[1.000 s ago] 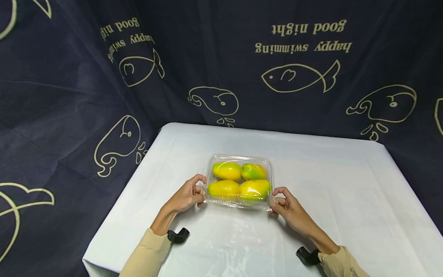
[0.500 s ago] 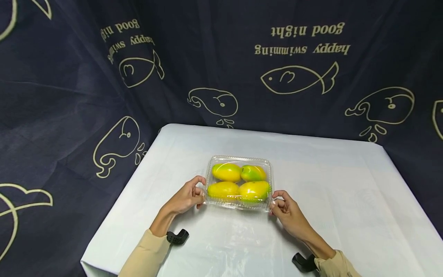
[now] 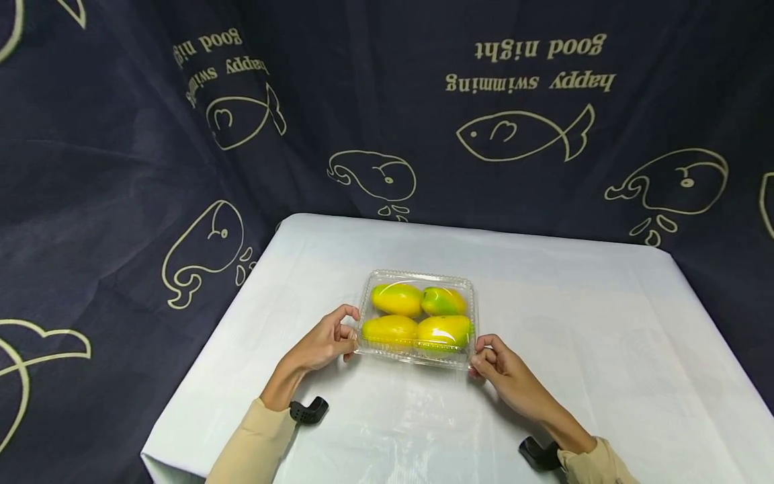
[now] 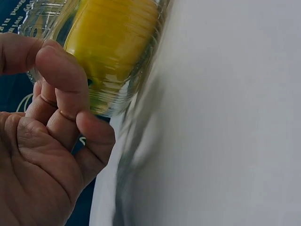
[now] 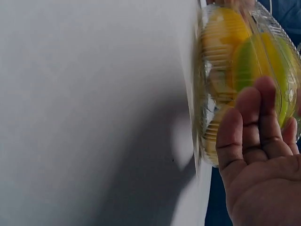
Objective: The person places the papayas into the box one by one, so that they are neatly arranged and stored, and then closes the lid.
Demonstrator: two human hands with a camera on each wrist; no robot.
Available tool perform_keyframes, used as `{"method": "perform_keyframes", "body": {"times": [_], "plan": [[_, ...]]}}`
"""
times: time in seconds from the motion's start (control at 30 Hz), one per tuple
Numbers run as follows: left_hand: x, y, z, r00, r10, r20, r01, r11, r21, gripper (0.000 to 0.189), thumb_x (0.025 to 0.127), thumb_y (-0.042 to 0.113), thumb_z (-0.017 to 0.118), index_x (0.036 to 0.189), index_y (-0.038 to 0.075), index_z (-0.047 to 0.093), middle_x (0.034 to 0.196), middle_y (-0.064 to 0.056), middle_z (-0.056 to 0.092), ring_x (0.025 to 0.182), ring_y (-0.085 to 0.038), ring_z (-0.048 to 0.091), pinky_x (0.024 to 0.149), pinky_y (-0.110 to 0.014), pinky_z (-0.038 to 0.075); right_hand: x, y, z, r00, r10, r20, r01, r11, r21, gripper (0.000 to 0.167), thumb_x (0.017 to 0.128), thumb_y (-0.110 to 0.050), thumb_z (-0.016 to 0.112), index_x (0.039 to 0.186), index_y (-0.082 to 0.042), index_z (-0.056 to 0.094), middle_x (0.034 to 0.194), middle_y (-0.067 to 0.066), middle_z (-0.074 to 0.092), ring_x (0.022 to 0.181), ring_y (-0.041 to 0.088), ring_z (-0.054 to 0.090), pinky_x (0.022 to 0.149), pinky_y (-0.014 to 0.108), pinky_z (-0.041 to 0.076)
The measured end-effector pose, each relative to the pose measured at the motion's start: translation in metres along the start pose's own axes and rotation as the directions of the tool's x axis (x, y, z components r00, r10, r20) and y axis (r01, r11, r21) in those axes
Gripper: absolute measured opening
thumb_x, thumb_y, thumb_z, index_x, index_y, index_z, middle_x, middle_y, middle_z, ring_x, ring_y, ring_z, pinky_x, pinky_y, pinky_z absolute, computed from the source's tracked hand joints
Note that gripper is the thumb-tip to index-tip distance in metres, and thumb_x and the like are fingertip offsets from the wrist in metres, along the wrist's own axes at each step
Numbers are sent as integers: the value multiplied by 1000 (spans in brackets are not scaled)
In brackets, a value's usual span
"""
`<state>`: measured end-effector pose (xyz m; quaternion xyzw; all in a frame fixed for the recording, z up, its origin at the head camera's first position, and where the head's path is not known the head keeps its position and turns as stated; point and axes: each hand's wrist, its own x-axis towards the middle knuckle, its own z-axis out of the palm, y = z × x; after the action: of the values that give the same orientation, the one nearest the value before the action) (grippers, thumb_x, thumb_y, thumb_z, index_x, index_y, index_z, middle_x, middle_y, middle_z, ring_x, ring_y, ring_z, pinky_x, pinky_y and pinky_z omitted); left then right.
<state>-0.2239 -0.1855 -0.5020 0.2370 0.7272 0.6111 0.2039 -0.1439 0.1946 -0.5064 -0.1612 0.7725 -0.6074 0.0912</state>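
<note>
A clear plastic clamshell box (image 3: 417, 359) lies on the white table with its lid down. Several yellow-green mangoes (image 3: 390, 331) show through it in two rows. My left hand (image 3: 326, 341) pinches the box's rim at the front left corner, thumb toward me and index finger farther up the side. At the front right corner my right hand (image 3: 504, 373) holds the rim between thumb and fingers. The left wrist view shows curled fingers (image 4: 66, 70) against the ribbed side wall. In the right wrist view the other fingers (image 5: 230, 136) lie along the box's side, with the thumb hidden.
A white cloth covers the table (image 3: 574, 302) on all sides of the box. Behind and to the left hangs a dark blue curtain (image 3: 375, 87) printed with fish and upside-down lettering. Black wrist cameras (image 3: 310, 410) sit under both forearms.
</note>
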Motion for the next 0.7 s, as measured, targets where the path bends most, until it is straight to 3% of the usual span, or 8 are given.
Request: {"method": "perform_keyframes", "body": {"times": [0.2,0.4,0.5,0.7], "plan": [[-2,3,0,1000,-10,-5,10,1000,3,40,86,-6,58,121,0,38,64,-8,55,57,-48,47,49,-20,36,1,2,1,1000,8,-27,-11,997,-77,23,102,-20,59,113,-5,45,82,18,63,77,24,65,65,26,53],[-4,5,0,1000,-17,10,17,1000,0,40,87,-5,59,121,1,38,65,-11,57,56,-49,49,49,-20,37,3,1,5,1000,-22,-12,21,992,-122,20,105,-18,52,114,-4,42,88,11,72,86,23,71,77,29,58],[-3,5,-1,1000,-15,23,15,1000,7,39,88,-5,59,120,0,37,64,-10,57,56,-49,50,49,-19,36,4,1,7,1000,-18,-7,18,995,-95,20,107,-16,49,116,0,39,89,14,71,85,24,70,78,30,58],[-2,2,-2,999,-14,44,14,1000,4,37,88,-5,58,119,1,37,64,-7,57,56,-50,49,49,-25,37,6,4,8,1000,-30,2,30,998,54,19,107,-8,45,117,6,35,87,24,67,83,29,67,75,31,56]]}}
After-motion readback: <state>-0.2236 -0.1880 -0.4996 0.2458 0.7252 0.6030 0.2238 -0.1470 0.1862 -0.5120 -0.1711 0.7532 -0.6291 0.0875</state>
